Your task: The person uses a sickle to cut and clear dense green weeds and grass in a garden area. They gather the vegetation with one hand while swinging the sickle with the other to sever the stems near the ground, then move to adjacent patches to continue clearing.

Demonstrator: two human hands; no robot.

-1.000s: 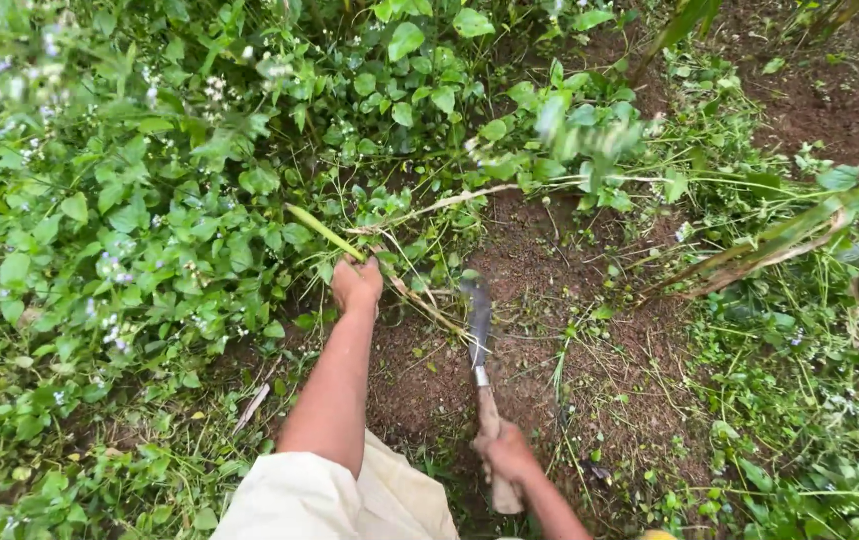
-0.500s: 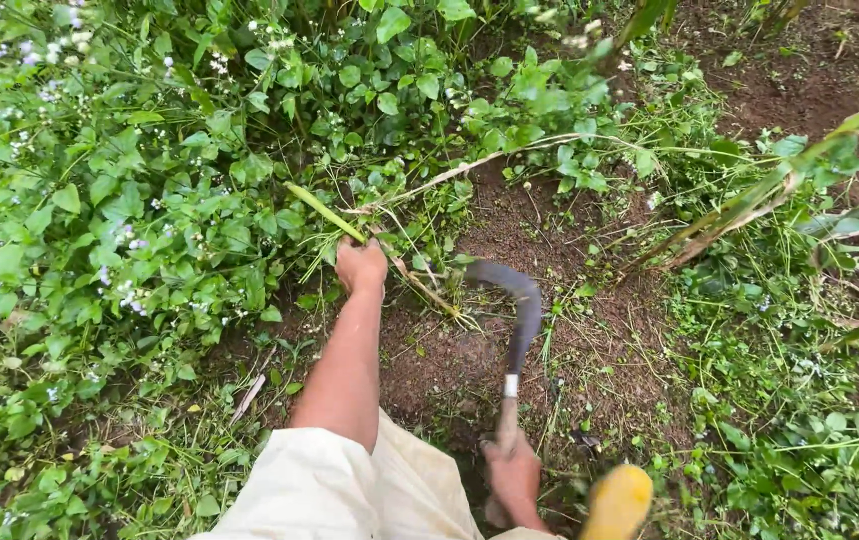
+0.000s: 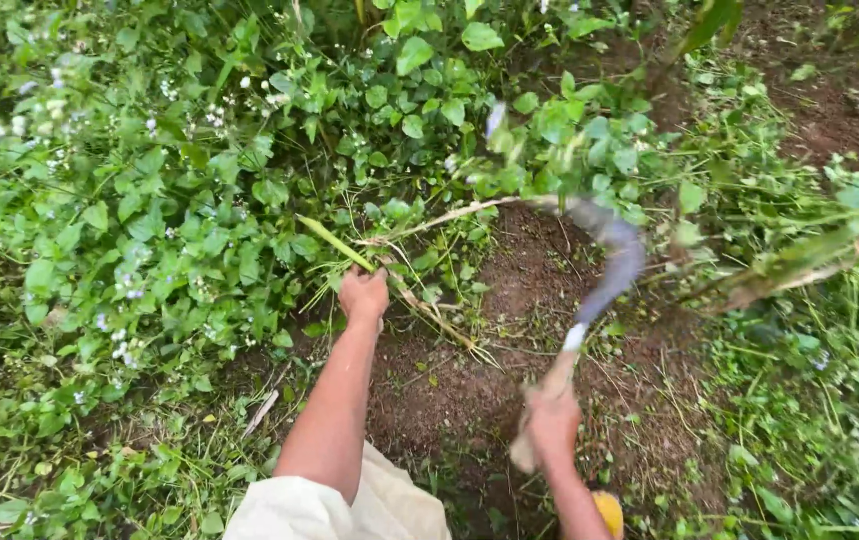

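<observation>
Head camera, steep downward look, near weeds (image 3: 199,220).

Seen from above, both forearms are bare from elbow to wrist, with no watch, glove or band on either one. The left hand (image 3: 363,296) and right hand (image 3: 551,420) are likewise uncovered, with no rings that can be made out. A loose cream-coloured sleeve (image 3: 294,508) of soft, creased cloth covers the left upper arm to the elbow. At the lower edge, close by the right arm, shows a rounded yellow patch (image 3: 608,512), too cropped to identify.
</observation>
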